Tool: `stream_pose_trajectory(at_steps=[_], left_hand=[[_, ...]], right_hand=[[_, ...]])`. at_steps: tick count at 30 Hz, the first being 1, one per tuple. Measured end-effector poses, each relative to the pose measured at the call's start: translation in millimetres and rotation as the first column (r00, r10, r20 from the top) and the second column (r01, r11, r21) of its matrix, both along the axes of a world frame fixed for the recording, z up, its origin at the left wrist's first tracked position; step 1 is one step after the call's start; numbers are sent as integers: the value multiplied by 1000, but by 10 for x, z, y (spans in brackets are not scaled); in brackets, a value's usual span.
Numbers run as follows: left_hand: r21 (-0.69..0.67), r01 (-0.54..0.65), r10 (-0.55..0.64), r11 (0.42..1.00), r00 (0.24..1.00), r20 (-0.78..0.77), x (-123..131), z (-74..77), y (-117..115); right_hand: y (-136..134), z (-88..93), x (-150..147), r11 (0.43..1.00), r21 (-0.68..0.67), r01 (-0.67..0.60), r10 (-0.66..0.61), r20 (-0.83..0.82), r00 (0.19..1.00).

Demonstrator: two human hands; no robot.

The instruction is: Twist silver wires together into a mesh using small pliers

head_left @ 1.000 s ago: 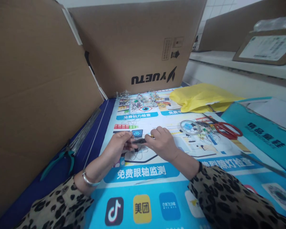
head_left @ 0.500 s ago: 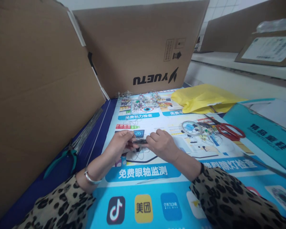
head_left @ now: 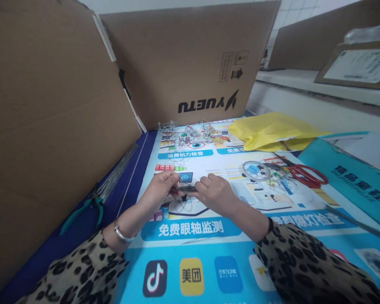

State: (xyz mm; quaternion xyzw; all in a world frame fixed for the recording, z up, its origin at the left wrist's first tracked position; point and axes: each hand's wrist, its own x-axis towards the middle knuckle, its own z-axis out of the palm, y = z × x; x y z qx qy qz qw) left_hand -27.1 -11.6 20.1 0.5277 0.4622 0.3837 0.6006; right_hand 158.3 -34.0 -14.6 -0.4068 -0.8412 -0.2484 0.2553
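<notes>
My right hand (head_left: 217,192) is closed around a dark, narrow metal tool that looks like small pliers (head_left: 188,188), most of it hidden in the palm. Its jaws point left, up against the fingertips of my left hand (head_left: 161,186). That hand is closed in a pinch on what seems to be thin wire, too fine to make out clearly. Loops of thin wire (head_left: 186,207) hang or lie just below both hands, over the printed sheet (head_left: 190,240).
Left lie teal-handled pliers (head_left: 96,202) and a bundle of straight wires (head_left: 118,171). Right are red-handled scissors (head_left: 308,175), a clear tape roll (head_left: 256,170), a yellow bag (head_left: 272,131) and a teal box (head_left: 354,181). Wire tangles (head_left: 190,133) sit before the cardboard (head_left: 183,63).
Both hands keep almost the same pose at the tool's jaws. The whole view has shifted very slightly; nothing was let go or picked up.
</notes>
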Motion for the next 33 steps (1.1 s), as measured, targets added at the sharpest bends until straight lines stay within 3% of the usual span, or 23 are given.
stream_pose_trajectory(at_steps=[4,14,22,33], left_hand=[[44,8,-7,999,1000,-26,-4,11,16],[184,41,-22,982,994,-104,-41,-19,43],[220,98,-60,971,983,-171,-76,-35,53],[296,212,-134,932,956,-262,-101,-20,60]], right_hand=[[-11,3,-15,1000,-25,3,-3,-23,1000],[-57,13,-34,966,-246,77,-82,-12,997],[-104,145,-80,858,-491,151,-144,52,988],[-103,286,-52,737,-663,127,-147,26,989]])
